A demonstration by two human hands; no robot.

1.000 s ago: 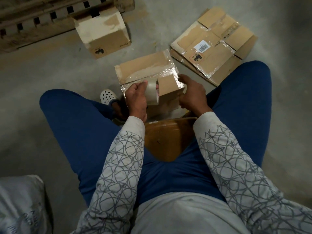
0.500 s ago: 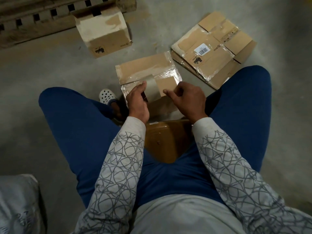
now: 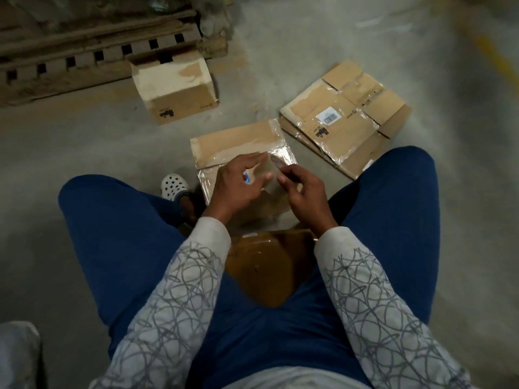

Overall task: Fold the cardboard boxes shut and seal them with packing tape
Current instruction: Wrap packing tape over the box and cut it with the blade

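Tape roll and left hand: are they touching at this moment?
Touching. The head view shows the left hand gripping the tape roll, with its fingers curled over the roll's top edge and no gap between them.

Single wide-angle head cam, pitched steeply down over the lap. Left hand and right hand sat close, mid-frame; floor filled the top.

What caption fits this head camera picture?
Left hand holds a tape roll, right hand pinches it, above a cardboard box.
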